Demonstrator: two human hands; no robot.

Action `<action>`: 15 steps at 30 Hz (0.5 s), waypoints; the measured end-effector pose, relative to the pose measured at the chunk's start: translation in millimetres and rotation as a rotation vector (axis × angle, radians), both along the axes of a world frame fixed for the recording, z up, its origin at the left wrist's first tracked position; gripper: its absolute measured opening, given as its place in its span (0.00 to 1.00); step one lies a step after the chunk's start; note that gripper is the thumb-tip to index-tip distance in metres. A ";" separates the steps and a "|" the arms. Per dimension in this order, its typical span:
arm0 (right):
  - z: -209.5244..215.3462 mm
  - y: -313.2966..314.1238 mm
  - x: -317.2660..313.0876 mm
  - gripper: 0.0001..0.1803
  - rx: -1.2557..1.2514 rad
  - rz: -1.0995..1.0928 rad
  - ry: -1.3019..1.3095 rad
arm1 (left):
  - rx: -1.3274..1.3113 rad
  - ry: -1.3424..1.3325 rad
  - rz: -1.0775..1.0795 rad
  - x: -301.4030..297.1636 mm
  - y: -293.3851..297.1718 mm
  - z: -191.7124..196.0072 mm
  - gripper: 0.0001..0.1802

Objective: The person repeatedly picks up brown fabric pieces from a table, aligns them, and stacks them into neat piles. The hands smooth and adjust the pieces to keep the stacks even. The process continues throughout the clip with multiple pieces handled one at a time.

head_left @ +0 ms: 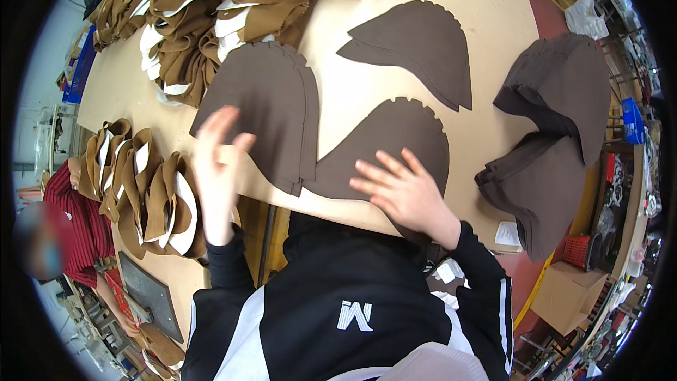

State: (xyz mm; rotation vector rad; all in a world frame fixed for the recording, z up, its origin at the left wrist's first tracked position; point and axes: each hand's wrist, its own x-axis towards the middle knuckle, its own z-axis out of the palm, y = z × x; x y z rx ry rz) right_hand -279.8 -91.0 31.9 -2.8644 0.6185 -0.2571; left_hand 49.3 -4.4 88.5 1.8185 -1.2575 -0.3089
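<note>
My right hand (405, 190) rests with fingers spread on a dark brown curved cut piece (402, 137) with a notched rounded edge. To its left lies another stack of dark brown cut pieces (271, 99), their edges slightly offset. Over this stack's lower left side hovers my left hand (220, 152), blurred, fingers apart and nothing in it; whether it touches the stack I cannot tell. Farther back is a smaller group of the same dark pieces (423, 42). Two thick piles of them, an upper one (557, 77) and a lower one (539, 190), sit at the right edge.
Bundles of tan pieces with white backing (190, 21) crowd the table (486, 0) at the far left. More tan bundles (144, 190) lie to my left. A person in a striped red shirt (77, 233) works beyond them. A cardboard box (568, 296) stands lower right.
</note>
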 end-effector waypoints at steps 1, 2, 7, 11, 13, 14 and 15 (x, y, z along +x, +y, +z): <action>1.5 -10.1 0.6 0.24 0.039 -0.056 -0.001 | 0.080 -0.108 -0.088 -16.8 -1.4 -9.1 0.26; 0.4 -21.2 -0.2 0.24 0.028 -0.096 0.021 | 0.159 -0.216 -0.175 -34.5 -2.4 -19.1 0.27; -4.4 -70.3 -3.5 0.24 -0.033 -0.369 0.034 | 0.291 -0.257 -0.348 -94.8 0.1 -56.8 0.36; -28.9 -93.8 -15.4 0.24 -0.028 -0.725 -0.034 | 0.249 -0.116 -0.317 -104.7 1.1 -35.3 0.38; -26.4 -95.6 -19.8 0.24 -0.148 -0.787 -0.058 | 0.262 -0.057 -0.303 -103.2 -0.1 -24.8 0.35; -24.8 -96.0 -21.0 0.24 -0.209 -0.818 -0.071 | 0.308 0.061 -0.282 -102.6 -0.7 -23.1 0.33; -17.8 -93.4 -21.4 0.25 -0.216 -0.801 -0.118 | 0.351 0.183 -0.260 -102.4 -1.9 -22.2 0.31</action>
